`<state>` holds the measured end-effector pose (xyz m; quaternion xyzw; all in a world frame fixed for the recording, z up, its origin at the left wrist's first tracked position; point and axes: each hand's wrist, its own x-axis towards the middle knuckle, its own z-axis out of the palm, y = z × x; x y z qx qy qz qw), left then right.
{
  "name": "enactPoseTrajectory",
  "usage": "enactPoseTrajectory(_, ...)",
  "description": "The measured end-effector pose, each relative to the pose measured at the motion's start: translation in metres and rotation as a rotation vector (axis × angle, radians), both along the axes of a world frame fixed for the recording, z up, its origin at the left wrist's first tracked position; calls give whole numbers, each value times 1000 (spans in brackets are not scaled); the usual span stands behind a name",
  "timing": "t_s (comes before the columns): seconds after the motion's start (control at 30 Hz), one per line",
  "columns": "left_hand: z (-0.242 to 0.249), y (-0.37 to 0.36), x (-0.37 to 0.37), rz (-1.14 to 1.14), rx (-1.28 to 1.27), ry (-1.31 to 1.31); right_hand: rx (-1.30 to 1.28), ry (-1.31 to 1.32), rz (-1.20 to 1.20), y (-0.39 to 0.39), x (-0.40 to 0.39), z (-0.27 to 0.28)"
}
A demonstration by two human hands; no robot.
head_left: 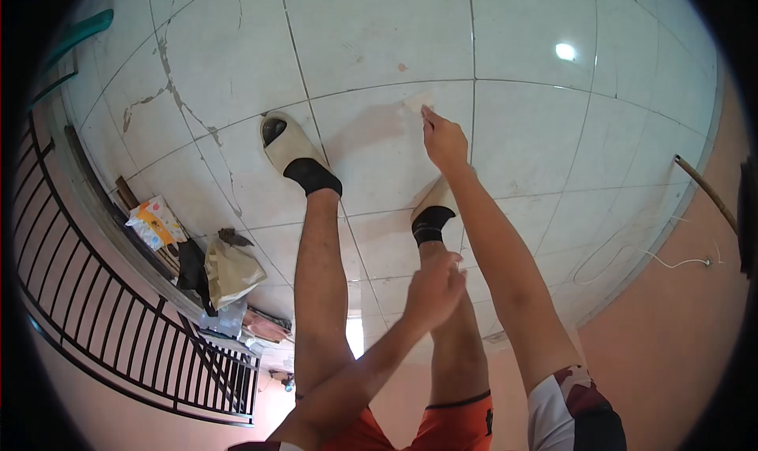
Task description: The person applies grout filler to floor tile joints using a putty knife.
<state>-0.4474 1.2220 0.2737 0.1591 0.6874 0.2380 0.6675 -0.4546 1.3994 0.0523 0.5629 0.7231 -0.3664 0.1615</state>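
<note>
Your right hand (pixel 445 143) pinches the thin pale piece (pixel 414 101) near the upper centre of the frame; it looks light and flimsy, best held lightly by its near edge. Your left hand (pixel 435 293) looks curled; its contents can't be told.

At the left, a curved black railing (pixel 175 406) is seen. Beside it, a white-and-orange packet (pixel 158 221), a crumpled dark item (pixel 191 269) and a beige bag (pixel 234 273) are gathered. A green object (pixel 89 28) is partly shown at upper left. At right, a white cable (pixel 681 260) is loosely looped near the pink wall (pixel 671 332), below a brown pole (pixel 711 192).
</note>
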Motion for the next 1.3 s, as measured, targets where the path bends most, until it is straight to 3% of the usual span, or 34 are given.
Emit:
enactPoseTrajectory(0.03,3,10,-9,-7,110,52,2,-5,0,3,-11,-8)
enactPoseTrajectory(0.07,5,8,-14,-58,33,-62,35,-49,23,2,-20,-13)
enactPoseTrajectory(0.17,8,-7,-14,-55,-42,-51,51,-132,57,-9,-32,-11)
enactPoseTrajectory(0.37,14,4,-21,-244,-11,-98,81,-168,22,-19,-35,-7)
enactPoseTrajectory(0.7,6,10,-33,-88,-55,-160,51,-235,-21,-25,-29,-1)
enactPoseTrajectory(0.9,8,13,-28,-139,-68,-181,83,-212,-29,-26,-28,-3)
enactPoseTrajectory(1.0,6,6,-18,-157,-70,-146,63,-212,-35,-29,-27,-5)
enactPoseTrajectory(1.07,5,-1,-8,-160,39,45,63,-205,-52,-33,-30,-9)
enactPoseTrajectory(1.3,-2,0,-9,-132,68,15,179,-108,-100,-35,-34,-18)
